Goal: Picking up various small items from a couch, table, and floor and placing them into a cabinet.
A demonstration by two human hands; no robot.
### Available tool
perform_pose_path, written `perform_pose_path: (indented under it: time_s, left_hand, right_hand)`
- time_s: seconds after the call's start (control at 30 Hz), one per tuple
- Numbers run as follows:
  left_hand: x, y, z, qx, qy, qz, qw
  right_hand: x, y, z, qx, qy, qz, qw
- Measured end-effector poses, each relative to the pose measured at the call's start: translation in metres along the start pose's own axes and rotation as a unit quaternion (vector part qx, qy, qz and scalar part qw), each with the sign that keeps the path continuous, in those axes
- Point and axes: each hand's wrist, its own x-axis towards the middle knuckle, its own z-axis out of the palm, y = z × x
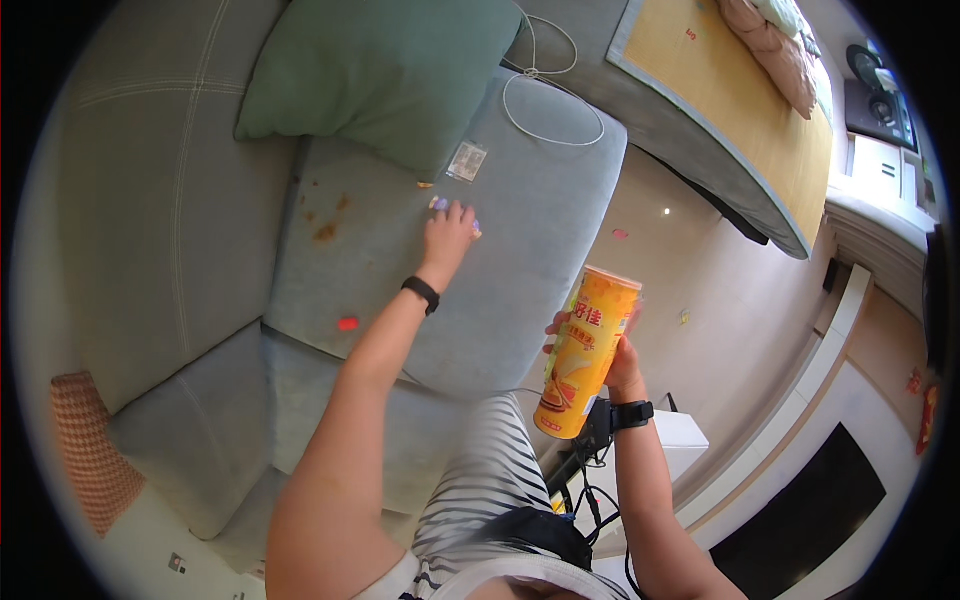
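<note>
The left hand [448, 243] covers a small purple-and-cream item [439, 203] on the grey-blue fabric sofa seat [485, 310]; I cannot tell whether its fingers grip. The right hand [624, 365] holds a yellow cylindrical can [588, 355]. Grasping seems in hand, calling next for a snug pinch.

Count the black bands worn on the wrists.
2: one black band just behind the left hand, over the sofa seat; another black band just behind the right hand, which grips the yellow canister. None seems hidden.
</note>
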Motion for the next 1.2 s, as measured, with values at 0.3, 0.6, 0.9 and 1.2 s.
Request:
perform_pose_path:
  time_s: [0.3,0.6,0.9,1.2]
  left_hand:
    - [-0.05,0.066,-0.145,-0.756,-0.191,-0.175,0.602]
    - [-0.058,0.116,-0.194,-0.482,-0.069,-0.093,0.869]
    - [-0.069,0.133,-0.168,-0.408,0.017,-0.002,0.913]
    - [0.001,0.085,-0.1,-0.812,-0.112,-0.15,0.553]
  right_hand:
    - [0.016,0.018,0.009,-0.046,0.015,-0.036,0.998]
    - [0.004,0.017,0.025,-0.015,-0.018,-0.099,0.995]
    - [-0.015,0.014,0.039,-0.15,0.047,-0.037,0.987]
    - [-0.052,-0.019,0.046,0.014,0.013,-0.116,0.993]
